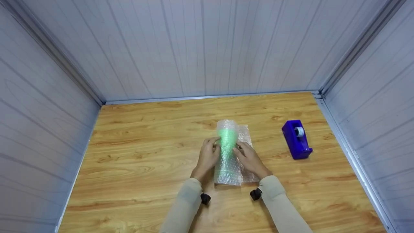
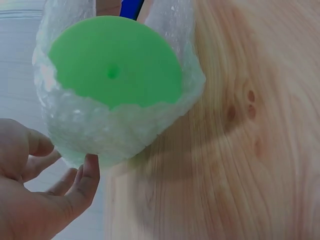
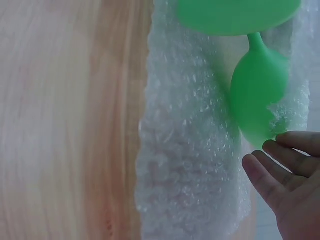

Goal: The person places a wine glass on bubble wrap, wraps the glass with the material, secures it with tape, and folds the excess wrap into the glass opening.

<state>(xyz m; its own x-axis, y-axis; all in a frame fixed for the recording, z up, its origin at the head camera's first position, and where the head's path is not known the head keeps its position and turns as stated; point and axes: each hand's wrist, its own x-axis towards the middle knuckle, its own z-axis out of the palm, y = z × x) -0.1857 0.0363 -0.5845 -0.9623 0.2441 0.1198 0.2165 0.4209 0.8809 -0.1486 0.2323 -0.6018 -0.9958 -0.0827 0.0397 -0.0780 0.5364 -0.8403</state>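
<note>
A green goblet (image 3: 260,90) with a round foot, thin stem and bowl lies on its side in bubble wrap (image 1: 228,176). From the left wrist view its flat round foot (image 2: 117,60) faces the camera, with wrap curving around it. My left hand (image 1: 208,155) is at the goblet's left side, its loosely bent fingertips touching the wrap. On the other side is my right hand (image 1: 250,158), fingers nearly straight, the tips at the bowl and wrap. Part of the wrap lies flat under and beyond the right hand. The layer under the goblet is hidden.
A blue tape dispenser (image 1: 296,139) with a roll of tape (image 1: 299,131) stands to the right on the wooden table (image 1: 145,181). Pale panel walls (image 1: 203,48) enclose the table at the back and both sides.
</note>
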